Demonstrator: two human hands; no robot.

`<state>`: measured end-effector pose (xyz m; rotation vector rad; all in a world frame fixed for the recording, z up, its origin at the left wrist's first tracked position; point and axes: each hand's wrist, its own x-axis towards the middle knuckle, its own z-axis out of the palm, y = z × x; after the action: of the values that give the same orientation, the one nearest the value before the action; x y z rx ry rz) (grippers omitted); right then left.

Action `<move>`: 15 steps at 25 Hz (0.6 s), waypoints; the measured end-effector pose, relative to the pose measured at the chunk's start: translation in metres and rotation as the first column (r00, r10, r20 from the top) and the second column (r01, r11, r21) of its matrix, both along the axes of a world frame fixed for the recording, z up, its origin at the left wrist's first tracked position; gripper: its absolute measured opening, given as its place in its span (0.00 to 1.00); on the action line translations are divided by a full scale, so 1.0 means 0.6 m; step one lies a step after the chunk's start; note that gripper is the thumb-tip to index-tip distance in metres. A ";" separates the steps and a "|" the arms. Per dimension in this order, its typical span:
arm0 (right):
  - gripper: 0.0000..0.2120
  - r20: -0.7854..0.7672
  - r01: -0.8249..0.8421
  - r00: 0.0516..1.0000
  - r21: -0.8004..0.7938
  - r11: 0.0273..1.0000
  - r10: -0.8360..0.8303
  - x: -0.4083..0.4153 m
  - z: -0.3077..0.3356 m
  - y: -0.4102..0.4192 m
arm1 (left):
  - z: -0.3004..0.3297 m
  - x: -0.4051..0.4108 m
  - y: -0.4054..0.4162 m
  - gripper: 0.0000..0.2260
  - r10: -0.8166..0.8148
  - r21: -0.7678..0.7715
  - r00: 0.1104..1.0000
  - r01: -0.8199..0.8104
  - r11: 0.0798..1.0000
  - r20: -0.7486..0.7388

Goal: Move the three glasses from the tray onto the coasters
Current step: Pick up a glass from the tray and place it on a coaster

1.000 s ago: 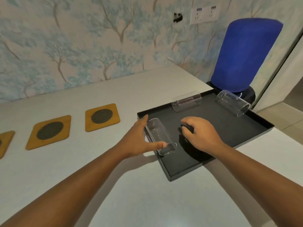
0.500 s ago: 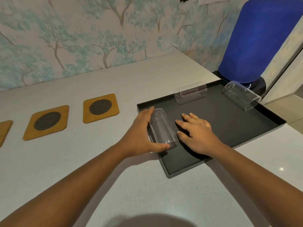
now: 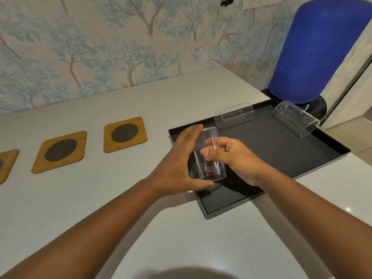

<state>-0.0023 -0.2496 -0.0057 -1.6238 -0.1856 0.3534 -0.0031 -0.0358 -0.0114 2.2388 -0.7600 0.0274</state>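
A clear glass point(image 3: 209, 156) is lifted off the black tray point(image 3: 285, 150) near its left end, nearly upright. My left hand point(image 3: 177, 166) cups its left side and my right hand point(image 3: 235, 158) pinches its right side. Two more clear glasses lie on their sides in the tray: one point(image 3: 234, 117) at the far edge, another point(image 3: 296, 120) at the far right corner. Three wooden coasters with dark mesh centres lie in a row to the left: the nearest point(image 3: 124, 133), the middle point(image 3: 60, 152), and one point(image 3: 6, 166) cut off by the frame.
A tall blue cylinder on a dark base point(image 3: 316, 53) stands just behind the tray's far right corner. The wallpapered wall point(image 3: 100, 47) runs along the back of the white counter point(image 3: 141, 228). The counter's right edge drops off beyond the tray.
The near glass lay on its side in the tray; both hands have closed on it and raised it toward upright. My right hand moved from flat on the tray onto the glass.
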 end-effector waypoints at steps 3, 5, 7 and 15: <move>0.31 0.021 0.091 0.996 0.030 0.995 -0.092 0.003 0.003 0.002 | -0.005 0.000 0.023 0.60 0.062 0.057 0.998 -0.062 0.996 0.000; 0.32 0.040 0.152 0.987 0.073 0.986 -0.155 0.005 0.011 -0.001 | -0.025 -0.005 0.058 0.52 0.159 0.153 0.987 -0.160 0.975 0.020; 0.32 0.065 0.177 0.981 0.112 0.978 -0.184 0.011 0.024 0.004 | -0.053 -0.019 0.110 0.41 0.276 0.229 0.960 -0.280 0.932 0.052; 0.38 0.110 0.156 0.977 0.202 0.967 -0.181 0.067 0.050 0.149 | -0.098 -0.028 0.299 0.27 0.459 0.318 0.872 -0.490 0.812 0.170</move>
<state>0.0378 -0.1601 0.0242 -1.4586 -0.1713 0.0968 -0.0201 0.1437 -0.0704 2.7413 -0.2309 0.2497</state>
